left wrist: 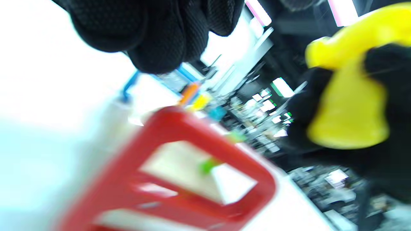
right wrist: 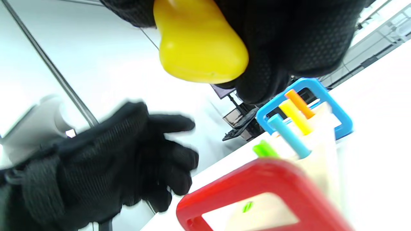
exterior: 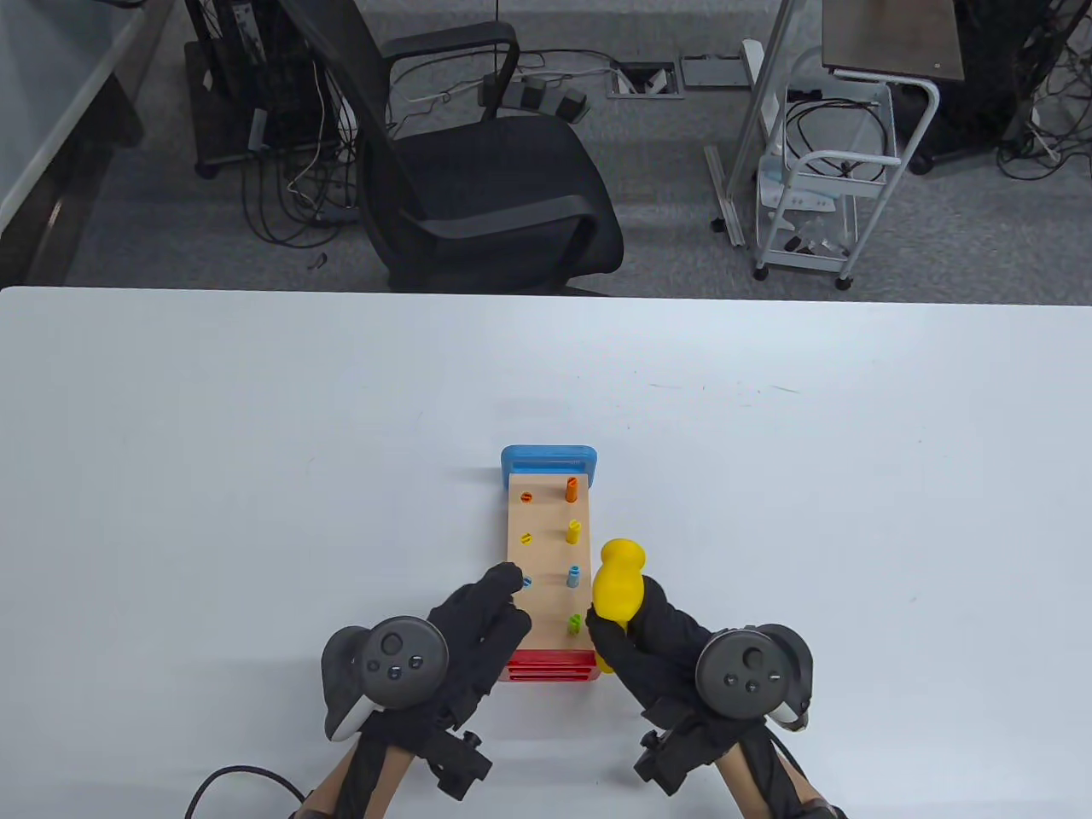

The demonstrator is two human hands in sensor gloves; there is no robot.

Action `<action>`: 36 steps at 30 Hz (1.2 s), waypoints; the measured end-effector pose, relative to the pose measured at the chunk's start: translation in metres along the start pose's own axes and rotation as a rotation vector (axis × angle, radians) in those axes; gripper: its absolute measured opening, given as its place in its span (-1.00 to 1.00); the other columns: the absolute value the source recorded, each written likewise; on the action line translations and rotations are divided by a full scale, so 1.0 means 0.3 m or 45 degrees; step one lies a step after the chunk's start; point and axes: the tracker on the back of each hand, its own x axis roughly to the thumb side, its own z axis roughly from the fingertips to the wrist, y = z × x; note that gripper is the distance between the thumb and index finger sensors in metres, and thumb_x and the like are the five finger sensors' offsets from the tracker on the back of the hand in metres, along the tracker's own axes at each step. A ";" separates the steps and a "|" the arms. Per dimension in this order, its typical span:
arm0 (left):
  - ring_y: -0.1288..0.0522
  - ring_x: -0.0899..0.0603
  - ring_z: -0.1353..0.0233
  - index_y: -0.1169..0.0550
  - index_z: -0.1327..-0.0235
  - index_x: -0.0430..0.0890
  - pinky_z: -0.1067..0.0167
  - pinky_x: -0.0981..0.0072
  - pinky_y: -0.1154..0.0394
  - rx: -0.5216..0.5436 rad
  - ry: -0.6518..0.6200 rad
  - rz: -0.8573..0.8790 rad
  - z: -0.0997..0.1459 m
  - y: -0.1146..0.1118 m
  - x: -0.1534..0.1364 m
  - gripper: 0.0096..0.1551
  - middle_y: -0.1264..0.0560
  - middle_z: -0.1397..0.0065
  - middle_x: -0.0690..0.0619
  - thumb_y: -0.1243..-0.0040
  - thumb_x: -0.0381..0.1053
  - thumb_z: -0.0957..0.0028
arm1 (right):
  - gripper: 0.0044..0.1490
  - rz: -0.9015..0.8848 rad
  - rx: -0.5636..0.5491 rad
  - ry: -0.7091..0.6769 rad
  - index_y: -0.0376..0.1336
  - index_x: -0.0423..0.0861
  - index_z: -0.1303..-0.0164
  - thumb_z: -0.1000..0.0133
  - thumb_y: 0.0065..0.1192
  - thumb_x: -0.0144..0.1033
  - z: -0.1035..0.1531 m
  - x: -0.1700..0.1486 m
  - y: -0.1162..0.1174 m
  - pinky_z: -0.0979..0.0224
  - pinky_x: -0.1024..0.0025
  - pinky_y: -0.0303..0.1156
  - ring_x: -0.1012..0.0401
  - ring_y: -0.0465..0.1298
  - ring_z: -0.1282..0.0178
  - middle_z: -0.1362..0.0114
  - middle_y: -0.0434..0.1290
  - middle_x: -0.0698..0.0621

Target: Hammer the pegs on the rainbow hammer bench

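The hammer bench is a wooden board with a blue far end and a red near end. On its right row an orange peg, a yellow peg, a blue peg and a green peg stand up; the left row pegs sit nearly flush. My left hand rests on the board's near left part. My right hand grips the yellow hammer, raised just right of the board. The hammer also shows in the right wrist view.
The white table spreads wide around the bench. A black office chair and a white cart stand beyond the far edge. A black cable lies at the near left.
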 end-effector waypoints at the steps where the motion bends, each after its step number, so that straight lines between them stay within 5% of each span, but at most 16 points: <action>1: -0.57 -0.40 -0.27 -0.32 -0.71 -0.14 -0.13 -0.10 -0.57 -0.079 0.046 -0.051 -0.008 -0.015 -0.014 -0.11 -0.42 -0.52 -0.45 0.26 0.38 -0.29 | -0.08 -0.021 -0.005 0.012 -0.03 -0.68 -0.46 -0.40 -0.05 -0.09 -0.002 -0.008 -0.014 -0.18 -0.17 0.49 -0.23 0.55 -0.15 -0.33 0.46 -0.41; 5: -0.49 -0.53 -0.35 -0.36 -0.68 -0.14 -0.17 -0.25 -0.53 -0.313 0.128 0.022 -0.031 -0.078 -0.037 -0.07 -0.29 -0.61 -0.60 0.40 0.41 -0.28 | -0.07 0.047 0.027 0.073 -0.17 -0.69 -0.53 -0.41 0.05 -0.27 -0.008 -0.036 -0.050 -0.17 -0.13 0.50 -0.17 0.55 -0.14 -0.42 0.34 -0.48; 9: -0.51 -0.62 -0.36 -0.33 -0.64 -0.10 -0.19 -0.33 -0.53 -0.531 0.161 -0.003 -0.049 -0.131 -0.054 -0.08 -0.30 -0.63 -0.64 0.47 0.44 -0.27 | -0.17 0.145 -0.027 0.100 -0.02 -0.59 -0.60 -0.39 -0.03 -0.24 -0.006 -0.068 -0.064 -0.15 -0.09 0.53 -0.15 0.57 -0.13 -0.39 0.39 -0.46; 19: -0.62 -0.55 -0.23 -0.46 -0.28 0.03 -0.10 -0.26 -0.59 -0.399 0.089 0.069 -0.038 -0.186 -0.071 -0.34 -0.52 -0.47 -0.50 0.38 0.41 -0.28 | -0.17 0.347 -0.032 0.189 -0.03 -0.55 -0.61 -0.39 -0.19 -0.17 -0.027 -0.118 -0.050 0.07 0.13 0.59 -0.10 0.60 0.02 -0.26 0.50 -0.30; 24: -0.60 -0.57 -0.24 -0.46 -0.19 0.06 -0.12 -0.28 -0.57 -0.400 0.089 0.085 -0.042 -0.195 -0.074 -0.37 -0.51 -0.47 -0.49 0.43 0.40 -0.29 | -0.17 0.545 0.078 0.192 0.02 -0.58 -0.56 -0.39 -0.21 -0.16 -0.131 -0.127 -0.026 0.16 0.19 0.57 -0.07 0.61 0.14 -0.16 0.55 -0.27; 31: -0.57 -0.59 -0.28 -0.46 -0.17 0.07 -0.14 -0.29 -0.55 -0.432 0.097 0.127 -0.050 -0.198 -0.082 -0.38 -0.51 -0.48 -0.47 0.43 0.41 -0.30 | -0.18 0.757 -0.248 -0.065 0.06 -0.51 -0.57 -0.37 -0.24 -0.12 -0.285 -0.064 -0.025 0.16 0.22 0.58 -0.03 0.61 0.16 -0.13 0.57 -0.22; 33: -0.57 -0.59 -0.28 -0.45 -0.17 0.07 -0.14 -0.29 -0.55 -0.424 0.097 0.121 -0.049 -0.199 -0.081 -0.38 -0.51 -0.48 -0.47 0.43 0.41 -0.30 | -0.18 0.786 -0.148 -0.011 0.08 -0.51 -0.56 -0.37 -0.21 -0.13 -0.317 -0.115 0.044 0.19 0.20 0.58 -0.04 0.61 0.19 -0.11 0.58 -0.23; 35: -0.58 -0.59 -0.27 -0.45 -0.17 0.07 -0.13 -0.29 -0.55 -0.414 0.096 0.113 -0.048 -0.200 -0.079 -0.38 -0.51 -0.47 -0.47 0.43 0.41 -0.30 | -0.17 0.969 0.234 0.175 0.08 -0.50 -0.57 -0.35 -0.22 -0.11 -0.355 -0.157 0.108 0.20 0.22 0.58 -0.02 0.62 0.21 -0.09 0.59 -0.21; 36: -0.58 -0.58 -0.27 -0.45 -0.17 0.07 -0.13 -0.29 -0.55 -0.412 0.096 0.110 -0.047 -0.200 -0.078 -0.38 -0.51 -0.47 -0.47 0.44 0.41 -0.29 | -0.17 1.011 0.201 0.186 0.04 -0.42 -0.61 -0.37 -0.30 -0.05 -0.344 -0.137 0.089 0.15 0.32 0.60 0.07 0.62 0.17 -0.13 0.57 -0.10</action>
